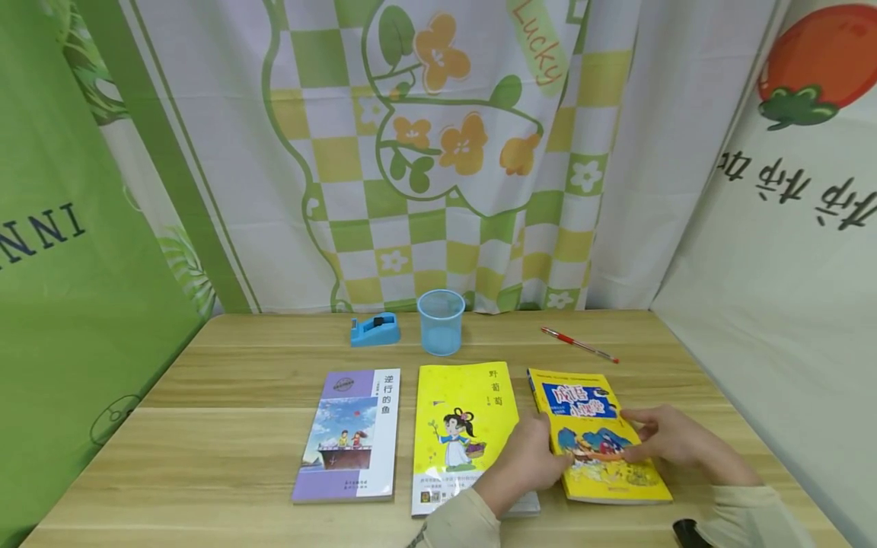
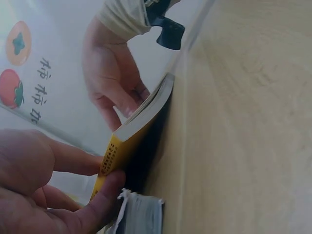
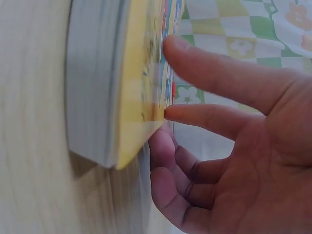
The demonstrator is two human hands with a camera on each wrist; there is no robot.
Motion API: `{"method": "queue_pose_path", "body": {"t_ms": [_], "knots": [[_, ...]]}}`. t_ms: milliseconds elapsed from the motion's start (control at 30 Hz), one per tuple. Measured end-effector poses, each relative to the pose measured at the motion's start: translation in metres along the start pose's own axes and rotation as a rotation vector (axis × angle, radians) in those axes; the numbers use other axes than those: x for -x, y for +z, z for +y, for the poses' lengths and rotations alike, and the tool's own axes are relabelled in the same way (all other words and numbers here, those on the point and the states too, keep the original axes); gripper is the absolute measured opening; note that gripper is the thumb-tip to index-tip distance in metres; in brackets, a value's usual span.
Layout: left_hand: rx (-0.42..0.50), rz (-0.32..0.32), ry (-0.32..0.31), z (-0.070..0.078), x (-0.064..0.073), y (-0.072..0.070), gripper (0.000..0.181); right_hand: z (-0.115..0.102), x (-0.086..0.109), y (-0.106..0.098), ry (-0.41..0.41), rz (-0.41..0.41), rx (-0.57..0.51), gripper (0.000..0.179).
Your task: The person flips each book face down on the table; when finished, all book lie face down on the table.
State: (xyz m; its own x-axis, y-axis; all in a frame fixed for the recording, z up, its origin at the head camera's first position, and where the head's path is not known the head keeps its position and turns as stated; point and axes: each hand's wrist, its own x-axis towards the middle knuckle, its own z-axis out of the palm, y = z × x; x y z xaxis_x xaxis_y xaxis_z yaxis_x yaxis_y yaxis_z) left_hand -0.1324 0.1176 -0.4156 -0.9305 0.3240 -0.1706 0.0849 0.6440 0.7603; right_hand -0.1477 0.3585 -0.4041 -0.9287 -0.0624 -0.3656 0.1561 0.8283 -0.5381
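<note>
A yellow paperback book (image 1: 606,476) with a blue title panel lies at the right of the table in the head view. My left hand (image 1: 529,457) grips its left side by the spine; in the left wrist view the thumb and fingers (image 2: 80,163) pinch the spine edge, and the book is tilted there. From the opposite side my right hand (image 1: 674,440) holds the book, its thumb over the cover and its other fingers curled along the edge. In the right wrist view the thumb (image 3: 214,70) and the page block (image 3: 92,83) show. The underside is mostly hidden.
Left of it lie another yellow book (image 1: 473,388), partly behind my left forearm, and a purple-and-white book (image 1: 349,487). Behind them stand a blue tape dispenser (image 1: 377,331), a blue mesh cup (image 1: 441,335) and a red pen (image 1: 578,345). Curtains border the wooden table (image 1: 226,426).
</note>
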Motion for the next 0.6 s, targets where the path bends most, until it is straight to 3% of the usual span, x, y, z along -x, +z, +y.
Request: {"method": "queue_pose_path", "body": {"t_ms": [233,433,600], "knots": [[0.014,0.029,-0.028,0.001,0.003,0.011,0.069,0.001,0.0,0.0,-0.003,0.015,-0.013,0.081],[0.051,0.035,-0.065,0.002,0.005,0.016,0.06,0.002,-0.002,-0.001,0.013,0.013,0.01,0.08],[0.038,0.062,-0.044,0.002,0.005,0.019,0.053,0.004,-0.003,-0.001,0.038,0.014,0.035,0.081]]}}
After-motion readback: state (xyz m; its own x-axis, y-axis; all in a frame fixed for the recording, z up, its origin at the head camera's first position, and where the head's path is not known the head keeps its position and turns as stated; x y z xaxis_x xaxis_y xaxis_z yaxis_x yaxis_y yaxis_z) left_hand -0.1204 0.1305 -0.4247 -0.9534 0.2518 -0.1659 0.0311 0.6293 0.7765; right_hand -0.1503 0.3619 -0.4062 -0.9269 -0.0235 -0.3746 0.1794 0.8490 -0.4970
